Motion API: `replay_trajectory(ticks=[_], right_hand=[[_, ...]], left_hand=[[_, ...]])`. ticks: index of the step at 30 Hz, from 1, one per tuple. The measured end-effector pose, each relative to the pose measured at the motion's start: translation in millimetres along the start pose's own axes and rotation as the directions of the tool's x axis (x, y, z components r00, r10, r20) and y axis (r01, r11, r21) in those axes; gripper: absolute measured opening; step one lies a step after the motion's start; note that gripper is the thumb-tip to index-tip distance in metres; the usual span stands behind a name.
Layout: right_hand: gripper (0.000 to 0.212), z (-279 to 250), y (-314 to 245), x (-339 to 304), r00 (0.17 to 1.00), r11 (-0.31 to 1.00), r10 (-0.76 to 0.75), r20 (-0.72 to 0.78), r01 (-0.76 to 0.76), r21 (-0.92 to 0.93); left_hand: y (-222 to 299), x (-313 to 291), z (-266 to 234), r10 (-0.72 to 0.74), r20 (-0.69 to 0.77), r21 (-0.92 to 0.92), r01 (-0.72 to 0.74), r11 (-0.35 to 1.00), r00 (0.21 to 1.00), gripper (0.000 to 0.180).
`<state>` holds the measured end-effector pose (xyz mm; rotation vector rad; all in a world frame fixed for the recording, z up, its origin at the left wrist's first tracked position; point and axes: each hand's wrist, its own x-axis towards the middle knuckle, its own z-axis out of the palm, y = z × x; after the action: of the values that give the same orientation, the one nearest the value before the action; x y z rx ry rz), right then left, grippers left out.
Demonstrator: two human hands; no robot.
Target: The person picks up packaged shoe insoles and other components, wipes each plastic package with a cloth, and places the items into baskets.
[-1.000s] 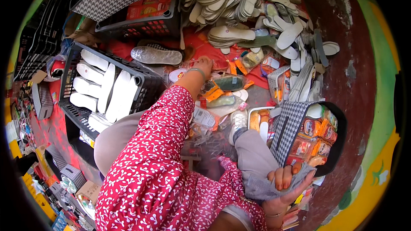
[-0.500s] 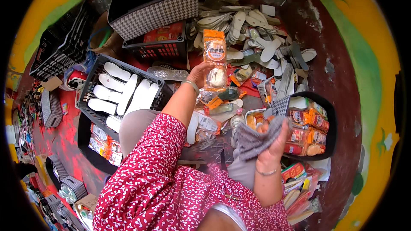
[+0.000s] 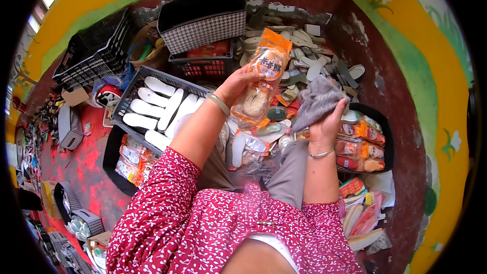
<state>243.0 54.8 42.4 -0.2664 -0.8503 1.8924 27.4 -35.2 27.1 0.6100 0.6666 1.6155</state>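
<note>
My left hand [image 3: 236, 83] is closed on the side of a long orange-and-clear plastic packet [image 3: 274, 45], tilted with its orange top up to the right. Through its clear lower part a round beige item shows. My right hand [image 3: 327, 126] grips a soft grey plush piece of cloth [image 3: 317, 102] from below, thumb along its edge; part of it is hidden by the hand. The cloth hangs apart from the packet. Just right of that hand stands a black-rimmed bin [image 3: 389, 144] filled with orange packets [image 3: 373, 136].
A grey crate [image 3: 122, 102] of white insoles [image 3: 147, 97] stands to the left, above a black bin [image 3: 112, 165] of packets. Behind are a houndstooth box [image 3: 203, 33] and black crates [image 3: 94, 53]. Loose insoles [image 3: 317, 66] pile up by the wall; more packages [image 3: 362, 218] lie at lower right.
My left hand has brought the packet closer and tilted it rightward. The grey cloth in my right hand has been raised and turned up. The view has tipped toward the wall.
</note>
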Motion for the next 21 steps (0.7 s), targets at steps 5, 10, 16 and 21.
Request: replay_trajectory(ticks=[5, 10, 16, 21], right_hand=[[0.065, 60, 36, -1, 0.871, 0.657, -0.135, 0.473, 0.436, -0.615], [0.068, 39, 89, 5, 0.803, -0.188, 0.091, 0.590, 0.595, -0.781], [0.066, 45, 81, 36, 0.821, -0.217, 0.027, 0.570, 0.561, -0.799], [0.059, 59, 73, 73, 0.810, -0.048, -0.109, 0.576, 0.574, -0.817]], left_hand=[[3, 2, 5, 0.135, 0.112, -0.180, -0.114, 0.977, 0.984, 0.054], [-18, 9, 7, 0.031, -0.108, -0.365, -0.069, 0.929, 0.994, 0.043], [-32, 13, 5, -0.021, -0.086, -0.374, -0.013, 0.927, 0.996, 0.052], [-26, 9, 4, 0.060, 0.085, -0.230, -0.039, 0.972, 0.995, 0.066]])
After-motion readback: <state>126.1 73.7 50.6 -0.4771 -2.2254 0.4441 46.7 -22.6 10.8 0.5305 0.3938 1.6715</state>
